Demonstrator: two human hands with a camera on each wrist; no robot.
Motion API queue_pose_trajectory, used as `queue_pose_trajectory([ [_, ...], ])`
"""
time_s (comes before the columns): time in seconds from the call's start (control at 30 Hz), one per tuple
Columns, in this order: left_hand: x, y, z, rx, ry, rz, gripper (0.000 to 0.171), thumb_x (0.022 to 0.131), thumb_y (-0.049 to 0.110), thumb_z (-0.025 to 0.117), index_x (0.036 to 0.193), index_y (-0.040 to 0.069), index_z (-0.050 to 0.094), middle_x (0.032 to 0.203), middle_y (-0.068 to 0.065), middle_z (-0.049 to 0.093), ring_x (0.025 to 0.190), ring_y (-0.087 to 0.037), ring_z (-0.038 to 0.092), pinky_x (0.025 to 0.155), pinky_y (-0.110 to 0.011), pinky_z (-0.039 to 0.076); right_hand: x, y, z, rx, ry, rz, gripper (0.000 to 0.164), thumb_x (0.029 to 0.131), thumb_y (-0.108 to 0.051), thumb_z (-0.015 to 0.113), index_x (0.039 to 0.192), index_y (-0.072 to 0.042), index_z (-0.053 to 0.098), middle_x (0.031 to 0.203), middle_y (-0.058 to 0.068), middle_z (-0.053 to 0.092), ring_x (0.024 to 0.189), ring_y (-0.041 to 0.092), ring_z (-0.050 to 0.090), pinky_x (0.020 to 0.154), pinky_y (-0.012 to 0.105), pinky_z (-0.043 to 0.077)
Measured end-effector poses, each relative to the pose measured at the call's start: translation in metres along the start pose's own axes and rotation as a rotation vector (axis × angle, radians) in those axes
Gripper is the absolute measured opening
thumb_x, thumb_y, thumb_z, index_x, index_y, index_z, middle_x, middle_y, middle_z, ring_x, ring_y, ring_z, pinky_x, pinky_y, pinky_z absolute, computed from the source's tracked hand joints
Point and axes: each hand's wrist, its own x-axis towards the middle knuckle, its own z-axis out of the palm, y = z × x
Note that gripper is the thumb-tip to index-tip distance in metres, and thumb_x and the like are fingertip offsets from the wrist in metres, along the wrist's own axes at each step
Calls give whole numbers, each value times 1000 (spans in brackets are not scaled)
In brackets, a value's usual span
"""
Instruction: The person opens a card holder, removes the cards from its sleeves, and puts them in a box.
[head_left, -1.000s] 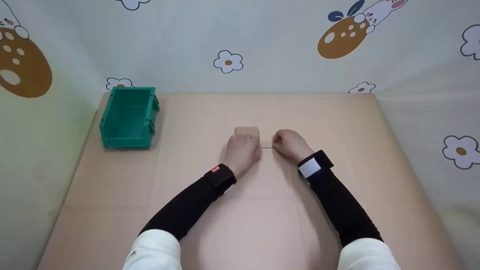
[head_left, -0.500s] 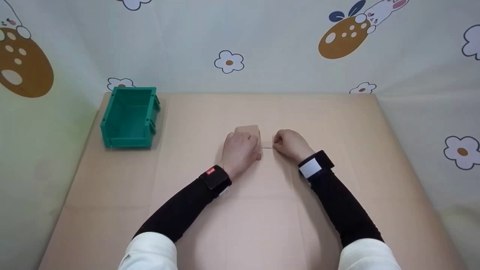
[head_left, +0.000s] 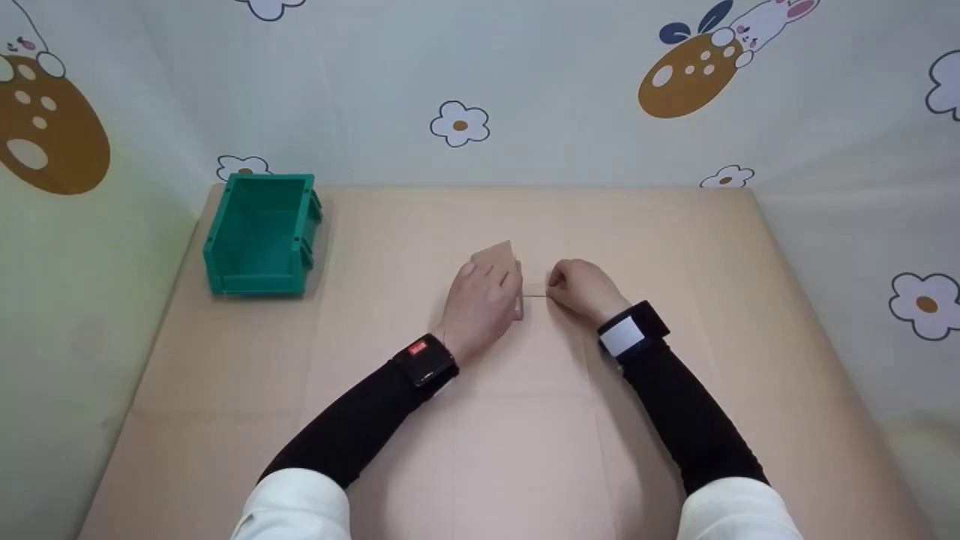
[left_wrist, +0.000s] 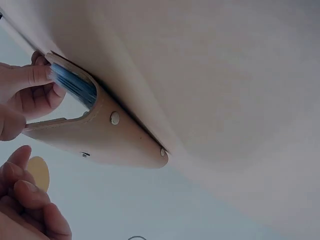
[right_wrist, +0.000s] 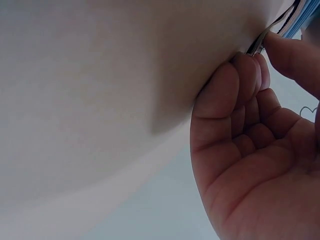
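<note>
My left hand (head_left: 480,307) holds the upper panel of a tan card holder (head_left: 496,256), whose far edge is tilted up. In the left wrist view, the card holder (left_wrist: 115,137) gapes at its mouth, with metal snaps on its side and a stack of blue-edged cards (left_wrist: 75,86) inside. A small tan rounded piece (left_wrist: 39,173) shows by the left fingers (left_wrist: 32,192). To the right, my right hand (head_left: 585,289) pinches the end of a thin pale strip (head_left: 535,291) that reaches out from the card holder. The right wrist view shows thumb and fingertips on its thin edge.
A green plastic bin (head_left: 259,285) stands at the back left corner of the table (head_left: 390,225). Behind and beside the table hangs a pale curtain (head_left: 375,90) printed with flowers and rabbits.
The left hand has shifted slightly left, and the card holder's upper panel has lifted, its far edge now slanted. The right hand stays in place, pinching the strip.
</note>
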Motion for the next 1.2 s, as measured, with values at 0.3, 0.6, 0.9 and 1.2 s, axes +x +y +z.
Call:
queue_pose_trajectory([
  [0.3, -6, -8, -11, -107, 21, -3, 9, 83, 7, 65, 92, 7, 65, 86, -6, 62, 79, -24, 59, 66, -37, 41, 1, 1, 1, 2, -4, 11, 16, 88, -14, 66, 98, -1, 68, 94, 13, 67, 88, 29, 61, 85, 44, 48],
  [0.6, -17, -22, -25, -191, 37, -114, 9, 80, 8, 67, 89, 9, 65, 83, -4, 62, 74, -23, 58, 66, -37, 41, 0, 0, 0, 4, -1, -2, 16, 88, -14, 67, 98, -1, 68, 98, 14, 68, 92, 31, 62, 88, 44, 47],
  [0.9, -25, -41, -34, -299, -44, -302, 9, 85, 14, 67, 81, 11, 60, 70, 1, 53, 66, -21, 51, 65, -37, 39, 1, -1, 0, -13, -7, -3, 17, 89, -15, 68, 98, -1, 68, 96, 14, 67, 90, 30, 60, 86, 44, 47],
  [1.2, -32, -55, -38, -395, -74, -407, 6, 82, 5, 68, 78, 8, 63, 69, 0, 60, 64, -21, 56, 65, -40, 45, 0, 0, 0, -8, -1, -5, 16, 89, -15, 67, 97, -1, 68, 94, 13, 65, 89, 30, 59, 87, 44, 46],
])
